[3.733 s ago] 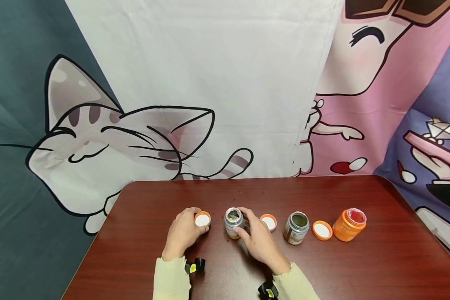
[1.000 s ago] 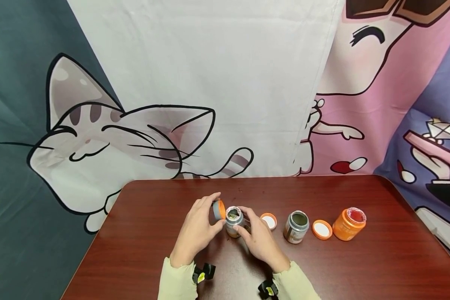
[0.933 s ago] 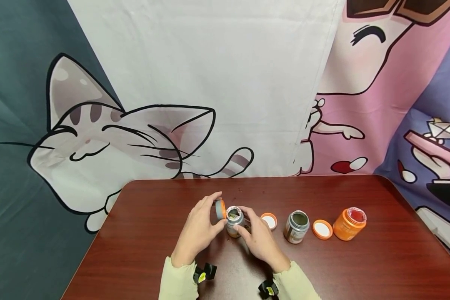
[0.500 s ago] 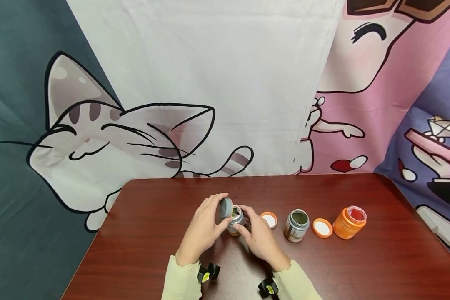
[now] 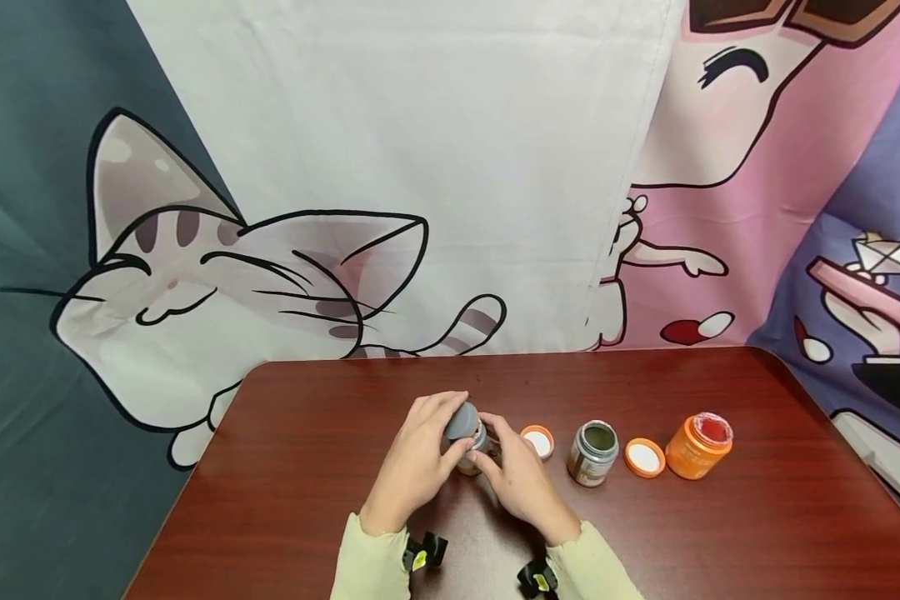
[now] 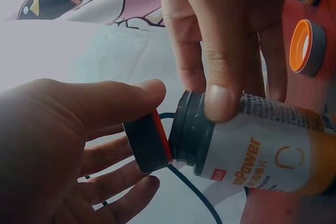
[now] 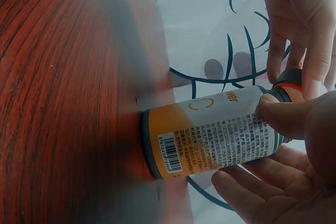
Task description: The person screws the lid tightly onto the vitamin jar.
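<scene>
Toward the far edge of the table [image 5: 270, 500], the left hand [image 5: 414, 465] pinches a tilted cap [image 5: 462, 421] at the mouth of an upright bottle [image 7: 210, 135] the right hand [image 5: 523, 485] grips.

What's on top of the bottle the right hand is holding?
Gray cap, pinched by the left hand, tilted at the mouth of the bottle, gap on one side. Inside isn't visible; the cap covers it.

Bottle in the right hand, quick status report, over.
Right hand grips bottle. Left hand pinches gray cap, tilted at the bottle's neck, not seated. No obstruction visible between cap and neck.
</scene>
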`<state>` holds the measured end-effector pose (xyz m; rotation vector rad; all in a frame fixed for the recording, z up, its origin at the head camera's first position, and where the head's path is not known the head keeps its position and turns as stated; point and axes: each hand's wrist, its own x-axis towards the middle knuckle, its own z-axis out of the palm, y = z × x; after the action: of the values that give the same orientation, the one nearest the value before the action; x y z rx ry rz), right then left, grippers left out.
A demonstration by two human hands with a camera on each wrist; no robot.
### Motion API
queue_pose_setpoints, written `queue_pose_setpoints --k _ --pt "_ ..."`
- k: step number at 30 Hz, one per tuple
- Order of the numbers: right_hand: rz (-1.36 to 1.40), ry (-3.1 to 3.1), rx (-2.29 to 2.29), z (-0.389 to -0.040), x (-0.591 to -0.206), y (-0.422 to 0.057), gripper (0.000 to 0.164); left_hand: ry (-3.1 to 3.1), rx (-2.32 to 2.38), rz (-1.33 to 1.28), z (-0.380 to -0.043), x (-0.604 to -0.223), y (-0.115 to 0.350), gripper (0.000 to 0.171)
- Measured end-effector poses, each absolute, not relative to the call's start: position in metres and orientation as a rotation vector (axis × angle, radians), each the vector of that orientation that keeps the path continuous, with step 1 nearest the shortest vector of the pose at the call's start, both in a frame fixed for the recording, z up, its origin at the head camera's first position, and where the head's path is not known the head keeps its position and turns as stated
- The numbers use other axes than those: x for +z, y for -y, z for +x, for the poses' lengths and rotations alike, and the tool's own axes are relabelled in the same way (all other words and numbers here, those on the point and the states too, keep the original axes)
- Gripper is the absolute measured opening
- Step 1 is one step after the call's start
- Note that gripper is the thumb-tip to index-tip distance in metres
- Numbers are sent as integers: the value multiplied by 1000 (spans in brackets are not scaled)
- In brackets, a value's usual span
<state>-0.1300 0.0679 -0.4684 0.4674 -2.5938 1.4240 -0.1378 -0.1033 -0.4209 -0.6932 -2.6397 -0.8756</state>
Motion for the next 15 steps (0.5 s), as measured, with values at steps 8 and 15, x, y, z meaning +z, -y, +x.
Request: queue_pose_setpoints --k 8,15 --pt "473 2607 1433 -129 -470 -69 52 2644 -829 -739 -137 -424 100 52" --pt "475 2607 1415 -130 -469 -69 51 2638 -821 -743 -138 -425 98 51"
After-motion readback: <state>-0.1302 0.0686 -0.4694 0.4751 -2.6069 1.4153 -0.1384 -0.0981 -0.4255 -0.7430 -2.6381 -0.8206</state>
